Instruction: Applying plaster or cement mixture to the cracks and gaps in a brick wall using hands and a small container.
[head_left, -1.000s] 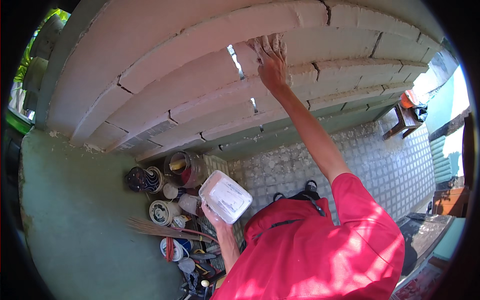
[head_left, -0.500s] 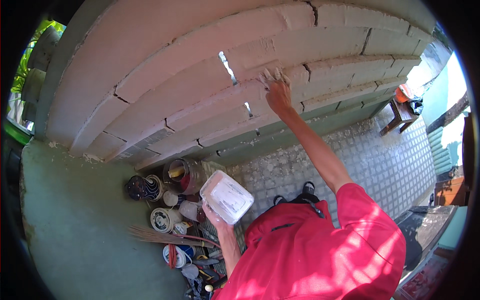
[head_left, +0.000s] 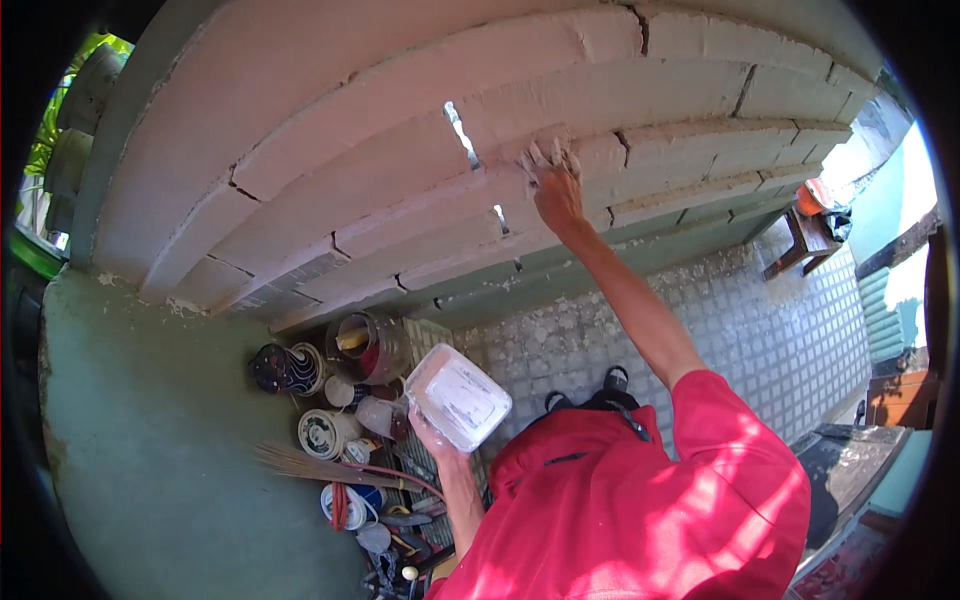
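In my left hand point(head_left: 430, 432) is a rectangular plastic tub point(head_left: 460, 397) with white paste smeared over its inside. The fingers wrap round its left side and partly pass out of sight beneath it. Up at the wall point(head_left: 560, 85), my right hand point(head_left: 557, 185) presses against the face of a pale, ridged panel. Its fingers are coated white and spread apart, and no tool shows in it. Just left of that hand, a narrow bright slot point(head_left: 461, 135) cuts through the wall, with a smaller slot point(head_left: 501, 219) lower down.
Paint buckets point(head_left: 328, 433), a clear pail point(head_left: 365, 348) and a stick broom point(head_left: 320, 465) crowd the floor by the green side wall point(head_left: 190, 420). Patterned tiles point(head_left: 690, 300) cover the floor. A wooden stool point(head_left: 804, 240) with an orange item stands at the far right.
The view has shifted slightly. My right hand stays on nearly the same patch of wall, with its fingers a little lower against it. The tub remains in my left hand.
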